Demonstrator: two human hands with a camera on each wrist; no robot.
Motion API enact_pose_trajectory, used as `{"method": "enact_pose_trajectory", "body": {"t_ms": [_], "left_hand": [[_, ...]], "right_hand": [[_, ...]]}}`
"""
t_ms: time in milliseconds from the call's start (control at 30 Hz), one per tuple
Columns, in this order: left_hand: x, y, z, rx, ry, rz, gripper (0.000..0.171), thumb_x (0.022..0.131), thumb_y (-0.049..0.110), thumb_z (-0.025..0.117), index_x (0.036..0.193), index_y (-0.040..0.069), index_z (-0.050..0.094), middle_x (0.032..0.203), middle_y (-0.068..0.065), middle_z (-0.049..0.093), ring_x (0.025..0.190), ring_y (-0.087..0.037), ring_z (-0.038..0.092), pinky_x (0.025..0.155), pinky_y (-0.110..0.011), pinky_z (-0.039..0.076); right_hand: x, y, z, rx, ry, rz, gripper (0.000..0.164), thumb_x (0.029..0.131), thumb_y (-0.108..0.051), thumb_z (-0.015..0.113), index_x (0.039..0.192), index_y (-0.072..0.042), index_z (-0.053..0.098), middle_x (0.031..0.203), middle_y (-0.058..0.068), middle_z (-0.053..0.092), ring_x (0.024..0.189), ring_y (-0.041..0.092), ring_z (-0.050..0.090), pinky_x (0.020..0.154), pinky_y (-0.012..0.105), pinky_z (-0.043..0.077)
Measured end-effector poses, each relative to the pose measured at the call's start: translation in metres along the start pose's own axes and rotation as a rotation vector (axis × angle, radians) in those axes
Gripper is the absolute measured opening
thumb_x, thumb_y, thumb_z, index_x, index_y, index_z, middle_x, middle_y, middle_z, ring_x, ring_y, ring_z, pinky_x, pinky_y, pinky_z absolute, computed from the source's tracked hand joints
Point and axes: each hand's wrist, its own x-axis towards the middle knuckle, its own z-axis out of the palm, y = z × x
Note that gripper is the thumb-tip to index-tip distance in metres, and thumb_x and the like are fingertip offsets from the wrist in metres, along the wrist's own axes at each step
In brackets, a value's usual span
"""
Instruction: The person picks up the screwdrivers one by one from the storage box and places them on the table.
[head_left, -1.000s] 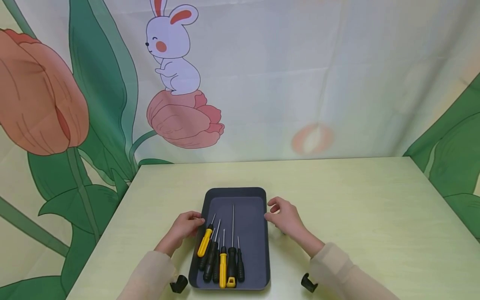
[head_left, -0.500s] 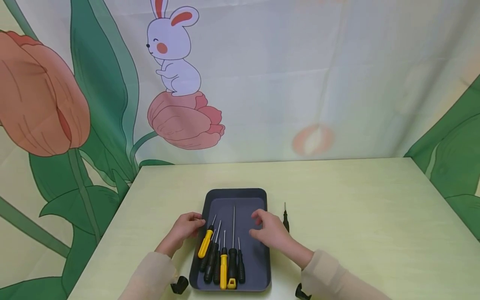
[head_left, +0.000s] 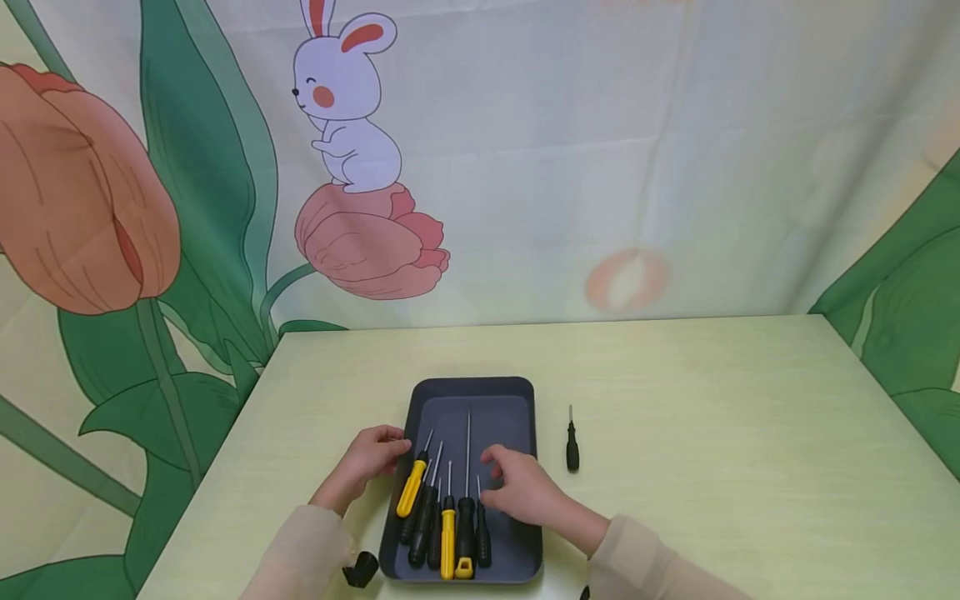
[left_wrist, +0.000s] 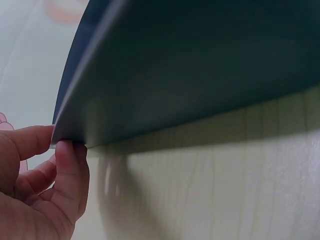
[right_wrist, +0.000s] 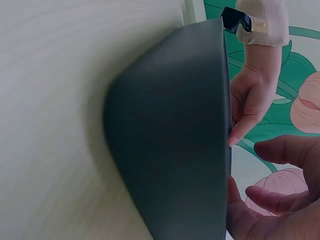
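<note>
A dark grey tray (head_left: pixel 517 550) lies on the table, with several screwdrivers side by side in its left and middle part. My left hand (head_left: pixel 371 454) pinches the tray's left rim, thumb on top and fingers below in the left wrist view. Over the tray's right half is my right hand (head_left: pixel 525 487), its thumb and bent fingers apart and nothing between them. Its thumb tip is close to a small black screwdriver (head_left: pixel 483 537). Beside that lie a long black screwdriver (head_left: pixel 465 525) with a yellow end and a yellow-handled screwdriver (head_left: pixel 447 537). Another yellow-handled screwdriver (head_left: pixel 410 492) slants at the left.
On the table right of the tray lies a short black screwdriver (head_left: pixel 572 450), tip pointing away. The pale wooden table (head_left: pixel 712 400) reaches back to a printed curtain (head_left: pixel 525 167). A black clip-like piece (head_left: pixel 362 570) sits by the left sleeve.
My right hand has moved left and nearer, from beside the tray's right rim to over the tray. The short black screwdriver on the table has come into full view. The left hand stays put.
</note>
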Motion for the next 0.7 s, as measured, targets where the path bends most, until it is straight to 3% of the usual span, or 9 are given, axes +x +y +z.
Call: {"method": "enact_pose_trajectory", "body": {"t_ms": [200,433,700], "left_hand": [[0.000,-0.002,-0.001,-0.043,-0.006,0.000,0.032,0.085,0.013,0.056,0.112,-0.004,0.052,0.094,-0.013,0.056,0.066,-0.014,0.049,0.060,-0.023,0.045],[-0.001,-0.008,-0.004,-0.077,-0.051,0.085,0.038,0.083,0.017,0.059,0.113,-0.003,0.049,0.087,-0.012,0.056,0.063,-0.014,0.049,0.059,-0.023,0.045],[0.003,-0.009,-0.003,-0.089,-0.044,0.035,0.036,0.086,0.012,0.055,0.118,-0.001,0.048,0.099,-0.014,0.056,0.069,-0.014,0.050,0.063,-0.024,0.044]], "right_hand": [[0.000,0.000,0.010,0.012,-0.029,0.011,0.040,0.073,-0.012,0.066,0.109,-0.003,0.052,0.087,0.010,0.056,0.068,0.016,0.047,0.056,0.027,0.039],[0.000,0.003,0.023,-0.043,-0.061,0.039,0.043,0.070,-0.012,0.065,0.110,-0.004,0.052,0.078,0.003,0.051,0.063,0.014,0.043,0.052,0.025,0.036],[-0.001,0.005,0.035,-0.106,-0.052,0.056,0.041,0.071,-0.011,0.065,0.110,-0.006,0.052,0.077,0.002,0.049,0.065,0.014,0.042,0.054,0.026,0.035]]}}
